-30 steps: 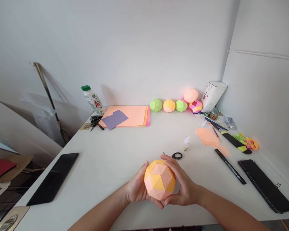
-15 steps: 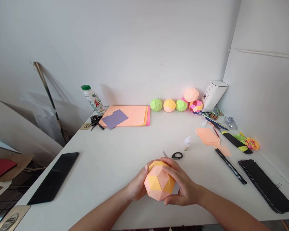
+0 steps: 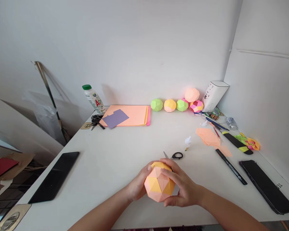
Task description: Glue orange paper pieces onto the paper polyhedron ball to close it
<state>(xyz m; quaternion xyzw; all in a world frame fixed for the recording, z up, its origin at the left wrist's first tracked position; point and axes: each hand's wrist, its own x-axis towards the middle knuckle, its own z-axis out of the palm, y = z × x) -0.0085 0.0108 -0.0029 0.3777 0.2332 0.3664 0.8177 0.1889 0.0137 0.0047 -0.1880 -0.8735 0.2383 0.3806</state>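
Both my hands cup a faceted paper ball [image 3: 159, 185] of orange and pale pink triangles, low over the white table [image 3: 125, 150] near its front edge. My left hand [image 3: 137, 184] wraps the ball's left side with the thumb on top. My right hand [image 3: 183, 186] covers its right side and top, fingers curled over it. Small black-handled scissors [image 3: 174, 156] lie just behind the ball.
Several finished paper balls [image 3: 175, 104] line the back wall beside a white box [image 3: 214, 95]. Coloured paper sheets [image 3: 127, 116], a bottle [image 3: 92, 99] and keys [image 3: 95, 121] sit back left. Pens [image 3: 231, 166], paper scraps [image 3: 208, 136] and a phone [image 3: 267, 186] lie right; a second phone [image 3: 55, 177] left.
The ball has turned in my hands and sunk slightly toward the table; my right fingers have slid further over its top.
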